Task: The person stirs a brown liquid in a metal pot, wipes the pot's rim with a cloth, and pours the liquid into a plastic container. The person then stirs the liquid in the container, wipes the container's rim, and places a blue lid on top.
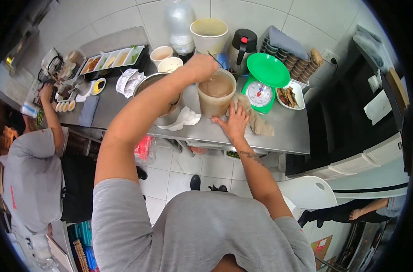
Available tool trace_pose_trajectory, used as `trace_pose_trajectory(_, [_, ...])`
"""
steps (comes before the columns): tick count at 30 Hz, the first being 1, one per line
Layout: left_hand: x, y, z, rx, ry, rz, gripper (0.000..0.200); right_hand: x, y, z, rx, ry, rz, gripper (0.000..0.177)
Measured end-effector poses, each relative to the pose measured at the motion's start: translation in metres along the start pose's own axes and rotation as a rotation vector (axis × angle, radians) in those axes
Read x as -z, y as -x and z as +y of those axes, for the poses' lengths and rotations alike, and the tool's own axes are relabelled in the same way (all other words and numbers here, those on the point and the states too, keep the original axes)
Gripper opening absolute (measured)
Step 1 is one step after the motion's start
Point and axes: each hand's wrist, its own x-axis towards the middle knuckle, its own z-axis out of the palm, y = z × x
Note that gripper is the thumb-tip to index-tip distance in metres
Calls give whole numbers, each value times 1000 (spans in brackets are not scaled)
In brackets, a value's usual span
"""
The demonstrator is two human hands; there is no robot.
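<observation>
My left hand [203, 68] is closed above a tall translucent tub [213, 106] of brown liquid. It grips a thin-handled utensil whose lower end dips into the liquid; the utensil's kind is hidden by my fingers. My right hand [235, 121] rests at the tub's base with fingers spread, touching its lower side and a beige cloth [260, 126]. Under my left forearm stands a metal pot [163, 119], partly covered by the arm. A crumpled white cloth or paper [183, 119] lies between the pot and the tub.
A green dial scale [259, 94] and a dish of brown strips [290, 96] stand right of the tub. Behind are a pale bucket [209, 36] and a black thermos [241, 50]. A co-worker [34, 172] works at the left; another person [360, 211] is at the right.
</observation>
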Motion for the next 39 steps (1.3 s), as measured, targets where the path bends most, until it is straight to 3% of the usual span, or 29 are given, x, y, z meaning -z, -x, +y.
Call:
trace_pose_trajectory(3, [-14, -6, 20, -107, 268, 210, 18, 3, -4, -1, -7, 32, -14, 103])
trace_pose_trajectory(6, [24, 7, 24, -18, 59, -143, 15, 1, -2, 0, -12, 33, -13, 102])
trace_pose_trajectory(7, [16, 3, 10, -41, -68, -115, 14, 1, -2, 0, -13, 23, -12, 102])
trace_pose_trajectory(10, [-18, -9, 1, 46, 24, 134, 14, 4, -1, -3, -16, 24, -37, 101])
trace_pose_trajectory(11, [-13, -6, 12, -25, 146, 136, 14, 6, -2, -3, -20, 30, -46, 101])
trace_pose_trajectory(14, [3, 2, 24, -144, 140, 0, 15, 4, -3, -3, -33, 44, -51, 101])
trace_pose_trajectory(15, [12, 4, 22, -24, -17, -79, 15, 5, -3, -2, -33, 28, -45, 101])
trace_pose_trajectory(18, [-4, -5, 1, 19, -62, 39, 19, 5, -1, -3, -25, -5, -40, 101])
trace_pose_trajectory(19, [-18, -7, 7, 33, 3, 163, 17, 5, -1, -3, -22, -3, -38, 101])
trace_pose_trajectory(22, [-7, 3, 32, -166, 208, 166, 15, 6, -4, -2, -18, 5, -29, 101])
trace_pose_trajectory(23, [10, 11, 35, -190, 181, 99, 13, 5, -3, -2, -19, 7, -29, 101])
trace_pose_trajectory(26, [7, 4, 8, -20, -103, -87, 11, 1, -1, 1, -1, -12, -2, 101])
trace_pose_trajectory(27, [-2, -2, 5, 53, -74, 54, 10, 2, -1, 0, -4, -7, -12, 101])
trace_pose_trajectory(30, [-21, -8, 22, -69, 149, 237, 16, 5, -4, 0, -7, 11, -24, 101])
trace_pose_trajectory(31, [-24, -11, 28, -198, 202, 212, 23, 5, -4, 0, -6, 17, -21, 100])
trace_pose_trajectory(34, [-14, -9, 35, -197, 117, 161, 26, 2, -1, 1, 1, -9, 0, 100])
trace_pose_trajectory(39, [-24, -23, 16, -146, 41, 300, 18, 5, -2, 0, -4, -25, -9, 99])
